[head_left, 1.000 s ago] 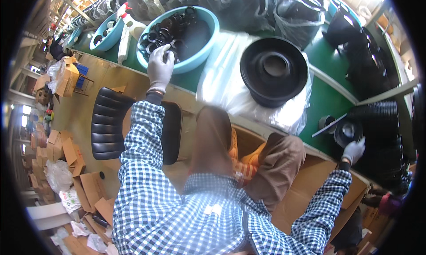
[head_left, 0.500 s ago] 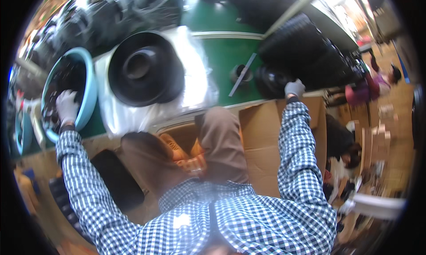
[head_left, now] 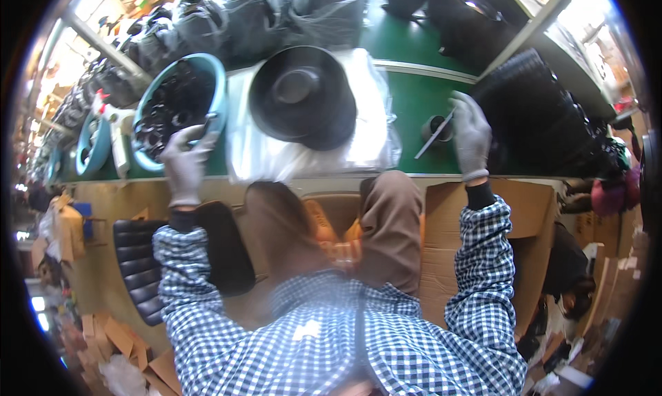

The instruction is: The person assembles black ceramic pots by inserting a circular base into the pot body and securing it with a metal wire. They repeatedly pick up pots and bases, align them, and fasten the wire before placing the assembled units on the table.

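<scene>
My left hand (head_left: 185, 165), in a grey glove, is at the near right rim of a light-blue basin (head_left: 219, 86). Its thumb and fingers pinch a small dark part (head_left: 209, 122); the exact kind is unclear. Several small black parts (head_left: 169, 106) fill the basin. My gloved right hand (head_left: 472, 137) has its fingers stretched out and covers the upper end of a thin pale strip (head_left: 431, 142). Whether it touches the strip cannot be made out. The strip crosses a small dark ring-shaped piece (head_left: 436, 127). Between my hands, a black round bowl-like part (head_left: 276, 110) with a raised centre rests on clear plastic bags (head_left: 238, 148).
A long stack of black round parts (head_left: 538, 113) leans at the right. Bagged black parts (head_left: 255, 24) line the back of the green table (head_left: 414, 96). A spray bottle (head_left: 121, 137) and another blue basin (head_left: 88, 155) stand left. Below are a cardboard box (head_left: 448, 237) and a black chair (head_left: 138, 258).
My left hand has come up out of the blue basin with a small dark part. My right hand has left the stack's near end and moved over by the strip. The view has shifted left.
</scene>
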The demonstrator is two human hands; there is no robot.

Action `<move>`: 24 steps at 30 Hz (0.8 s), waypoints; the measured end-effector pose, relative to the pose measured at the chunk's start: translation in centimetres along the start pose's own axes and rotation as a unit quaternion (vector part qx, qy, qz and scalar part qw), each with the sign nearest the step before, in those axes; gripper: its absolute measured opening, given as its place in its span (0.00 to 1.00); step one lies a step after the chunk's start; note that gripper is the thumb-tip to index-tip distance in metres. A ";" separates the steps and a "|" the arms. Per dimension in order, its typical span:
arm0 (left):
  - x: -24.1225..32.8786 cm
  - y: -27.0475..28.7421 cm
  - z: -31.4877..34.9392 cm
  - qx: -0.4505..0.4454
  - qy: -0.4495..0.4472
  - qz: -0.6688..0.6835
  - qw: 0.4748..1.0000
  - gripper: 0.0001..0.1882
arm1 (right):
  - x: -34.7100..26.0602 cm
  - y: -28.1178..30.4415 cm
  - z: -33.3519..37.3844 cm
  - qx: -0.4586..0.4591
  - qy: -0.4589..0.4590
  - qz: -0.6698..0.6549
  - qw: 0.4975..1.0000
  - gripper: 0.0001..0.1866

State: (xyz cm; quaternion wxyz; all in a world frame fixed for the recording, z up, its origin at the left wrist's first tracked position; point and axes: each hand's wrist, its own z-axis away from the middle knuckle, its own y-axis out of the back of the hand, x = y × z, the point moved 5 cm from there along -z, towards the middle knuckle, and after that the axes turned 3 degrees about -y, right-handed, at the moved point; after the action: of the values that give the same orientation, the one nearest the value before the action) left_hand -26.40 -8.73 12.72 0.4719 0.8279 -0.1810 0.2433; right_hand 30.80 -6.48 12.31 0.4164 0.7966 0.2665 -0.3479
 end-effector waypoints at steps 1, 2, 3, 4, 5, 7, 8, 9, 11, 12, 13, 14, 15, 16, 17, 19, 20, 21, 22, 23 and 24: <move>0.8 -0.9 0.6 -0.034 0.106 0.113 0.987 0.18 | -4.0 -4.6 0.3 -0.095 0.038 -0.095 0.990 0.28; 3.8 -0.9 0.2 -0.009 -0.026 0.115 0.993 0.20 | -7.6 -8.3 0.2 -0.104 0.051 -0.062 0.991 0.28; 5.7 -1.6 -0.7 0.013 -0.067 0.116 0.991 0.20 | -10.9 -11.5 -0.6 -0.098 0.113 -0.037 0.988 0.28; 6.7 -1.7 -0.9 0.030 -0.028 0.172 0.984 0.19 | -12.9 -14.5 -1.8 -0.114 0.080 0.078 0.987 0.31; 7.7 -1.7 -1.3 0.046 0.007 0.226 0.973 0.18 | -15.0 -16.6 -3.0 -0.124 0.113 0.165 0.972 0.34; 11.1 -0.7 -0.9 0.125 -0.147 0.171 0.966 0.20 | -15.9 -18.5 -3.7 -0.205 0.063 0.186 0.959 0.30; 12.5 -0.7 -1.1 0.131 -0.196 0.145 0.961 0.20 | -16.5 -18.8 -3.6 -0.204 0.074 0.218 0.951 0.27; 14.1 -0.8 -0.9 0.145 -0.265 0.124 0.945 0.20 | -17.0 -18.0 -3.6 -0.159 0.070 0.190 0.966 0.23; 16.5 -1.9 -1.2 0.109 -0.318 0.063 0.940 0.19 | -18.6 -15.4 -2.0 -0.032 0.144 0.073 0.986 0.20; 17.8 -2.6 -1.4 0.095 -0.336 0.070 0.934 0.20 | -18.8 -14.1 -1.4 -0.020 0.138 -0.002 0.990 0.19; 19.1 -3.2 -1.5 0.081 -0.358 0.080 0.927 0.21 | -19.0 -13.2 -1.0 -0.032 0.114 -0.055 0.991 0.19; 20.3 -3.6 -1.4 0.062 -0.393 0.064 0.915 0.22 | -19.1 -12.1 -0.7 -0.022 0.073 -0.143 0.987 0.18; 21.5 -4.1 -0.8 0.045 -0.414 0.045 0.908 0.22 | -18.8 -11.2 -0.4 -0.066 0.010 -0.222 0.973 0.17; 22.4 -4.1 -0.1 0.040 -0.423 0.039 0.904 0.22 | -18.4 -10.5 -0.3 -0.105 -0.074 -0.294 0.947 0.16; 23.0 -4.1 0.7 0.032 -0.428 0.034 0.903 0.22 | -18.1 -9.8 0.1 -0.140 -0.147 -0.376 0.904 0.16; 24.0 -4.1 2.1 0.019 -0.440 0.025 0.898 0.20 | -18.4 -8.6 1.2 -0.180 -0.176 -0.475 0.843 0.19; 24.6 -4.1 2.9 0.025 -0.457 0.020 0.889 0.19 | -18.5 -7.8 1.9 -0.219 -0.158 -0.480 0.835 0.24; 25.0 -4.3 3.5 0.013 -0.461 0.014 0.887 0.18 | -18.6 -6.9 3.1 -0.230 -0.126 -0.509 0.820 0.25; 25.4 -4.5 4.3 -0.003 -0.476 0.023 0.879 0.17 | -17.6 -6.0 4.0 -0.189 -0.158 -0.465 0.850 0.26; 26.0 -4.5 5.0 -0.020 -0.490 0.058 0.869 0.20 | -16.7 -4.9 4.8 -0.159 -0.175 -0.441 0.866 0.27; 26.3 -4.4 5.3 -0.031 -0.487 0.105 0.867 0.22 | -15.7 -3.9 5.8 -0.163 -0.213 -0.499 0.824 0.26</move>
State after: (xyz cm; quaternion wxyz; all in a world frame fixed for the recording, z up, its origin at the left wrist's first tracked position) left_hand -1.32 -13.05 22.42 0.3204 0.8024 -0.4812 -0.1480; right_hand 16.39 -11.55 20.24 0.3558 0.3811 0.5854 -0.6209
